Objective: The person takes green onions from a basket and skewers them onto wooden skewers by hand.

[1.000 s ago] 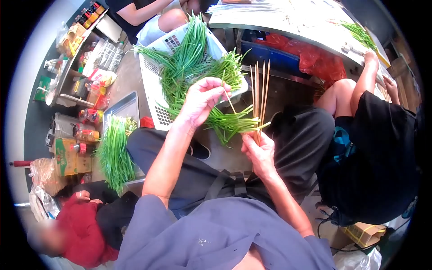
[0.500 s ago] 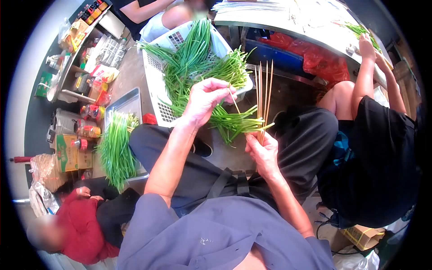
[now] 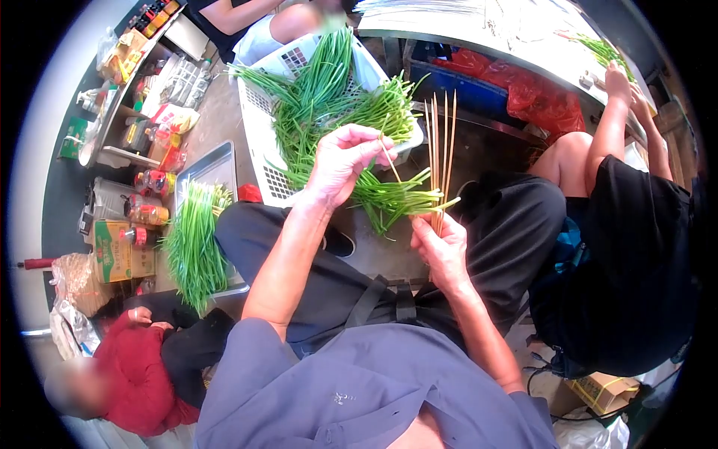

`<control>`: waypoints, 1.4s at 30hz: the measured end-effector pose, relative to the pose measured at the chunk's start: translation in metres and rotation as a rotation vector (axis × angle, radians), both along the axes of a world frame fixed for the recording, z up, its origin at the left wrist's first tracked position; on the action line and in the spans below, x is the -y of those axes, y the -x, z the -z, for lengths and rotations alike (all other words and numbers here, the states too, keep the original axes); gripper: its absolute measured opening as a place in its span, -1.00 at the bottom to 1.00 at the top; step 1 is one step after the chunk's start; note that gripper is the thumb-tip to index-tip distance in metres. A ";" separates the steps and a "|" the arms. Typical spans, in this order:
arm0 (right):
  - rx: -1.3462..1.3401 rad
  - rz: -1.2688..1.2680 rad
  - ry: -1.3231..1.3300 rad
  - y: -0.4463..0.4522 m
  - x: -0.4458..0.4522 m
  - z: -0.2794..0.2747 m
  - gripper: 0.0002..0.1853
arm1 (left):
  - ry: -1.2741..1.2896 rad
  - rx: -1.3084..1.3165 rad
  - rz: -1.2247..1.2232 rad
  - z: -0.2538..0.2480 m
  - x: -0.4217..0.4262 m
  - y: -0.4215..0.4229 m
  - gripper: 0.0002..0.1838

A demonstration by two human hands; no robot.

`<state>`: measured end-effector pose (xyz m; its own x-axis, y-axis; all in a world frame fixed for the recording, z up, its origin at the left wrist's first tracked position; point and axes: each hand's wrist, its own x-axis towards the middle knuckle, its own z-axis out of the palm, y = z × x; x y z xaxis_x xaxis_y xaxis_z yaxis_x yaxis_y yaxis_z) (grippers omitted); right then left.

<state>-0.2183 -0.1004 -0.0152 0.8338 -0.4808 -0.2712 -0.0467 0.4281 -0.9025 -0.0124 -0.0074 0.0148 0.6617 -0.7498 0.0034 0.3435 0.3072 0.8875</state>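
My left hand [image 3: 345, 163] is closed in a pinch on the upper end of a single bamboo skewer [image 3: 392, 163], whose lower end reaches into a bunch of garlic chives [image 3: 393, 200]. My right hand [image 3: 443, 251] is wrapped round several upright bamboo skewers [image 3: 440, 142]. The pale chive ends cross those skewers just above my right thumb; whether the fingers also grip the chives I cannot tell. Beyond my hands, a white plastic basket [image 3: 253, 142] holds a heap of long green chives [image 3: 329, 82].
A metal tray [image 3: 235, 168] with more chives [image 3: 196, 247] lies left of my knee, beside shelves of jars. A white-topped table [image 3: 464, 22] stands ahead, red bags [image 3: 546, 105] beneath. People sit at left, ahead and right; the right one's hands [image 3: 619, 81] are at greens.
My right hand has shifted slightly right with the skewers and chive ends. My left hand keeps its pinch, almost in place.
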 end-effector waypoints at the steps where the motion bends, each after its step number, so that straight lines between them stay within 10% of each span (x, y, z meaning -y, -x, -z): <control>1: 0.001 0.002 -0.001 0.000 0.000 0.001 -0.87 | 0.025 -0.049 -0.002 0.001 0.000 0.000 -0.89; 24: -0.039 -0.016 -0.004 0.003 -0.003 0.004 -0.87 | -0.115 -0.106 0.113 -0.001 -0.014 -0.004 -0.87; 32: -0.049 -0.011 -0.076 0.003 -0.006 0.009 -0.87 | -0.359 0.276 0.302 -0.005 -0.015 0.016 -0.95; 42: -0.039 0.008 -0.089 0.000 0.001 0.014 -0.88 | -0.622 0.912 -0.147 0.035 0.039 -0.075 -0.87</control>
